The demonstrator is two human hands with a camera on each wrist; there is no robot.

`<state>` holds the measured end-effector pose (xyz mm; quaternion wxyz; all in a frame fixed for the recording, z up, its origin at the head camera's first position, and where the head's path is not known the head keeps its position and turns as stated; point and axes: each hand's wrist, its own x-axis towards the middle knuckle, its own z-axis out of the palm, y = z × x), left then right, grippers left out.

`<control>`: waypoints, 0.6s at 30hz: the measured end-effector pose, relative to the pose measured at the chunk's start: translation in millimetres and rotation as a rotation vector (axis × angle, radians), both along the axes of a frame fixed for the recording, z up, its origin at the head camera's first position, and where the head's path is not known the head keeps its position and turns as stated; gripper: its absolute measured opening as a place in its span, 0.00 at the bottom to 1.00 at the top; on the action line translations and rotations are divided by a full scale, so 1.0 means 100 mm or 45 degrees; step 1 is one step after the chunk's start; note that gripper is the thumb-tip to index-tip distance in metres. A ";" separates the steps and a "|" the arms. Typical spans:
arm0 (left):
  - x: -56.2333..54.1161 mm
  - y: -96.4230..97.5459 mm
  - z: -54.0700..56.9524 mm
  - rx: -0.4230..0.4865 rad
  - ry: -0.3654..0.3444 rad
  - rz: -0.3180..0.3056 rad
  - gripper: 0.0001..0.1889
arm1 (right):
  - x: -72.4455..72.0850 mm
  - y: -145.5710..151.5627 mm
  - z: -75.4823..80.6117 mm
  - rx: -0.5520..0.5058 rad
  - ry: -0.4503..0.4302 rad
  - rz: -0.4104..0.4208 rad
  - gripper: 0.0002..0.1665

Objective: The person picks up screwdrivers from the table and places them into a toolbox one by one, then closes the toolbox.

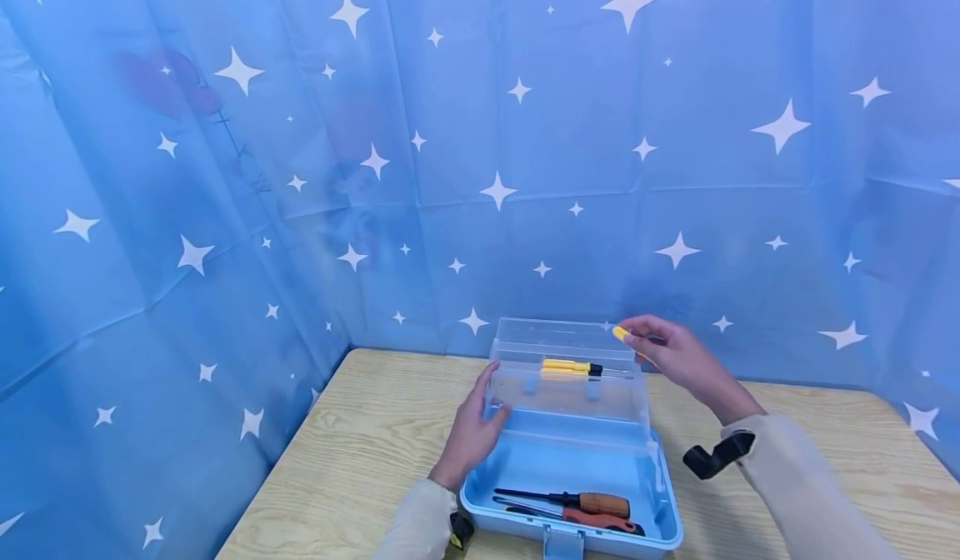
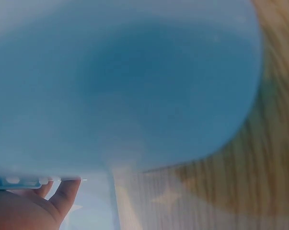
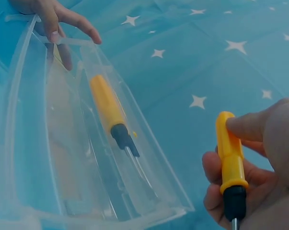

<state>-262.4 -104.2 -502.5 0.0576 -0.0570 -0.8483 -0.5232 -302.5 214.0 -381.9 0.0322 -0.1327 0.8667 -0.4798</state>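
A light blue toolbox (image 1: pixel 671 506) stands with its clear plastic lid (image 1: pixel 517 393) raised at the back. My left hand (image 1: pixel 474 427) holds the lid's left edge, thumb on the inner side; in the right wrist view the left hand (image 3: pixel 53 21) grips the lid's far end. My right hand (image 1: pixel 671 360), beyond the lid's right end, pinches a yellow-handled screwdriver (image 3: pixel 229 153) with a black collar, apart from the lid. Another yellow-handled screwdriver (image 3: pixel 107 103) lies in the lid's compartment; whether a second lies there, I cannot tell.
On the toolbox floor lie a brown-handled screwdriver (image 1: pixel 603 505) and a red-handled one (image 1: pixel 600 520), with another dark tool partly hidden. A blue latch (image 1: pixel 562 543) hangs at the front. Around the box is a wooden table (image 1: pixel 337 452), with a starry blue curtain (image 1: pixel 420 235) behind.
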 end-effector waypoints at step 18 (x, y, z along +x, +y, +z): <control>0.01 0.00 0.03 0.002 -0.025 -0.006 0.34 | -0.21 -0.26 0.02 0.044 0.029 0.060 0.24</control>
